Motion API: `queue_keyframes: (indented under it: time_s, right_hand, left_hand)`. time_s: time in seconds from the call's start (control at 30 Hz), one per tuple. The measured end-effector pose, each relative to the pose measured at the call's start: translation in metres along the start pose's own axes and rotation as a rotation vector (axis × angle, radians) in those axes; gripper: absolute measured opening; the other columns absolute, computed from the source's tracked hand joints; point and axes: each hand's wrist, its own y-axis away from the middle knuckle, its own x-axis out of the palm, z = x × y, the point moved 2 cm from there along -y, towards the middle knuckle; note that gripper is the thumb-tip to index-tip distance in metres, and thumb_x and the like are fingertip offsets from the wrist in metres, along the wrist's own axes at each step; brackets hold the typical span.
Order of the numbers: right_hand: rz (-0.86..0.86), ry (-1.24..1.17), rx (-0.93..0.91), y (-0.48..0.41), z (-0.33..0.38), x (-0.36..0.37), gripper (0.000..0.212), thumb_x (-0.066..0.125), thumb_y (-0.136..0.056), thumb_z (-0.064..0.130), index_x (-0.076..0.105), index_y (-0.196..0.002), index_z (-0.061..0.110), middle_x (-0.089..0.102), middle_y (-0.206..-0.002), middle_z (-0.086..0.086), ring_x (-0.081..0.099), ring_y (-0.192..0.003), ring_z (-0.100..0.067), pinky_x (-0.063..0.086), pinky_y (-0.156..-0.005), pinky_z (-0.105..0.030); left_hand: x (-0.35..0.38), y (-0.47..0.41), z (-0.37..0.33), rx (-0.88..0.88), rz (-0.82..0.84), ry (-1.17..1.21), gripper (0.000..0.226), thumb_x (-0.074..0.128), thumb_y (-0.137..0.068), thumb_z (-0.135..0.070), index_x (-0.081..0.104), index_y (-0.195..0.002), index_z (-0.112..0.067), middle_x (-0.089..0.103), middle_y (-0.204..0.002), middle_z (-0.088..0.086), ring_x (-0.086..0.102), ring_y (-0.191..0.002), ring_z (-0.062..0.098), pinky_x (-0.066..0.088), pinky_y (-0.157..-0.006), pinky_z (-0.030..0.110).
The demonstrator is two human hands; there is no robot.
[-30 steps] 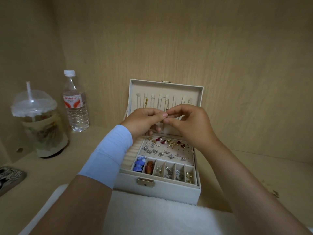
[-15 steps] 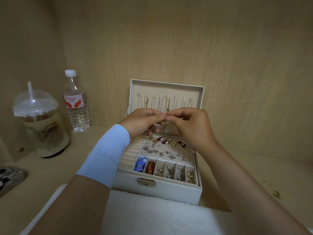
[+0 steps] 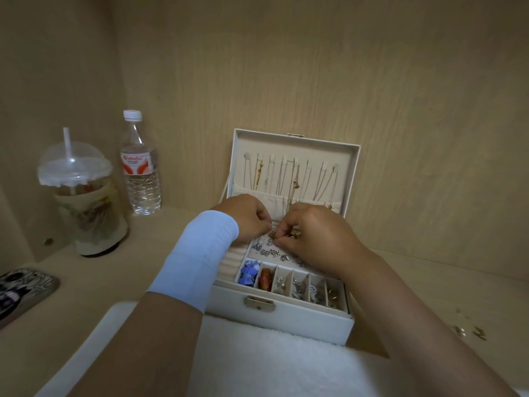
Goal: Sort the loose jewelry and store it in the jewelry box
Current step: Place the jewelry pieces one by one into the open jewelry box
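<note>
A white jewelry box point(image 3: 282, 318) stands open on the wooden shelf, its lid point(image 3: 294, 144) upright with several thin necklaces point(image 3: 286, 179) hanging inside. The top tray holds small studs point(image 3: 267, 250); the front compartments hold a blue bow point(image 3: 246, 275), an amber piece point(image 3: 265, 279) and metal earrings point(image 3: 315, 290). My left hand point(image 3: 246, 217), wrist in a pale blue sleeve, and my right hand point(image 3: 315, 236) are low over the stud panel. Their fingertips meet and pinch a small earring point(image 3: 272, 234). My right hand hides the panel's right part.
A lidded plastic cup with a straw point(image 3: 80, 196) and a water bottle point(image 3: 140, 170) stand at the back left. A phone point(image 3: 23, 290) lies at the left edge. A white towel point(image 3: 257, 365) lies under the box front. A few loose earrings point(image 3: 469, 330) lie on the shelf at right.
Both hands have dropped from in front of the lid down onto the stud panel, still pinched together on the small piece. The necklaces in the lid are now uncovered.
</note>
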Motion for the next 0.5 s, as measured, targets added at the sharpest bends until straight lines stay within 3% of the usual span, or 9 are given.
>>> queue_keyframes:
  time_s: [0.17,0.27,0.33,0.5]
  right_hand:
    - [0.041,-0.007,-0.009,-0.001,-0.003,0.004,0.008,0.071,-0.086,0.038,0.074,-0.085,0.031,0.059,-0.089,0.016,0.057,-0.082,-0.003,0.051,-0.074,-0.031]
    - [0.145,-0.172,0.067,-0.003,-0.010,0.001,0.017,0.066,-0.088,0.043,0.076,-0.083,0.030,0.061,-0.090,0.015,0.059,-0.088,-0.003,0.053,-0.083,-0.038]
    - [0.138,-0.278,0.120,-0.004,-0.013,-0.002,0.017,0.064,-0.090,0.036,0.077,-0.083,0.029,0.064,-0.091,0.015,0.061,-0.089,-0.003,0.053,-0.086,-0.039]
    - [0.169,-0.157,0.139,-0.001,-0.015,-0.005,0.023,0.060,-0.089,0.025,0.076,-0.094,0.040,0.061,-0.103,0.015,0.058,-0.098,-0.008,0.051,-0.090,-0.036]
  left_hand:
    - [0.001,0.001,0.001,-0.010,0.009,-0.021,0.017,0.060,-0.090,-0.034,0.074,-0.099,-0.030,0.069,-0.107,-0.012,0.062,-0.100,0.014,0.047,-0.090,0.030]
    - [0.000,0.001,0.001,0.000,0.015,-0.005,0.017,0.060,-0.091,-0.034,0.074,-0.100,-0.030,0.068,-0.107,-0.013,0.061,-0.100,0.012,0.045,-0.089,0.029]
    - [-0.001,0.001,0.000,0.011,0.015,0.009,0.016,0.060,-0.090,-0.032,0.074,-0.100,-0.030,0.068,-0.104,-0.015,0.061,-0.100,0.011,0.046,-0.090,0.028]
    - [0.000,0.002,-0.005,0.025,0.061,0.037,0.016,0.071,-0.080,-0.040,0.072,-0.094,-0.035,0.066,-0.096,-0.018,0.062,-0.097,0.008,0.049,-0.093,0.030]
